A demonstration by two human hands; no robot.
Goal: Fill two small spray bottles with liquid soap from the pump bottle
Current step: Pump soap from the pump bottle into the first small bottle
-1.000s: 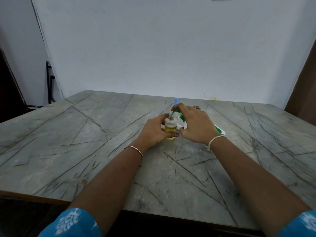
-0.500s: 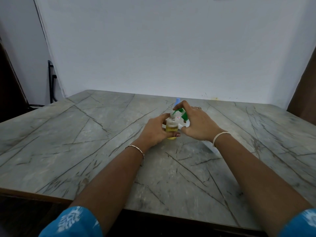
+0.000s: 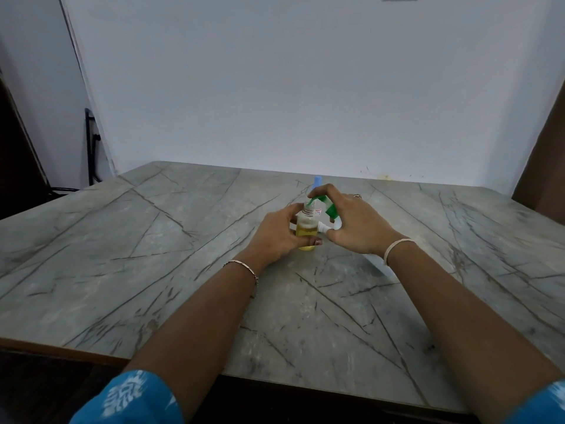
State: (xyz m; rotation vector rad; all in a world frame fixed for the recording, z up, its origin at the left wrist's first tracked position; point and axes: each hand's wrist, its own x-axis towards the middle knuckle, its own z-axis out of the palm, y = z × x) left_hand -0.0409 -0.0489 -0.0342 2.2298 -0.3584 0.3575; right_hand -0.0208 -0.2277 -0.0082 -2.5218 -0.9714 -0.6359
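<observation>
Grey marble table: left hand grips one upright spray bottle. Right hand clasps one tilted pump bottle, nozzle toward 10 o'clock.

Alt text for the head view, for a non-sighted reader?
A person's left hand grips a small clear bottle, part-filled with yellow liquid, upright on a grey table, while the right hand holds a tilted pump bottle with its green spout at the small bottle's open mouth. A blue-topped item stands behind them.

The light is soft and even. The wall looks bright. Straight edges bend at the sides.
</observation>
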